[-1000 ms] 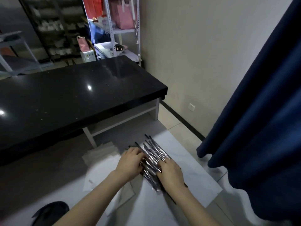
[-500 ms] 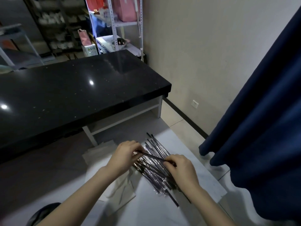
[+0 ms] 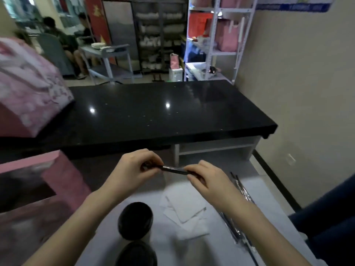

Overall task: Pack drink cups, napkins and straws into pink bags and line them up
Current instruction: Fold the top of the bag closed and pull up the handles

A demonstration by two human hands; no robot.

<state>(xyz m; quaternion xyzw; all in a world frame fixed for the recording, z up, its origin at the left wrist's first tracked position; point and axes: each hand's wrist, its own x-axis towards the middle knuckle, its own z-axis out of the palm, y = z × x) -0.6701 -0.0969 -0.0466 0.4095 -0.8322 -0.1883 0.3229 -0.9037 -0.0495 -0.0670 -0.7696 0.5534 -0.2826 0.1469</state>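
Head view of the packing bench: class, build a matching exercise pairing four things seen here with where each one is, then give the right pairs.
Things:
1. thin dark wrapped straw
2. white folded paper napkins
3. open pink paper bag
4. round black-lidded drink cup

Places:
A. standing upright beside the left forearm
B. pinched between the left hand and the right hand
C. lying flat, right of the cup
D. at the far left, beyond the left forearm

Pairs: 1-B, 2-C, 3-D, 4-A

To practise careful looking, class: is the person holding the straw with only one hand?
No: the left hand and the right hand each pinch one end of the straw.
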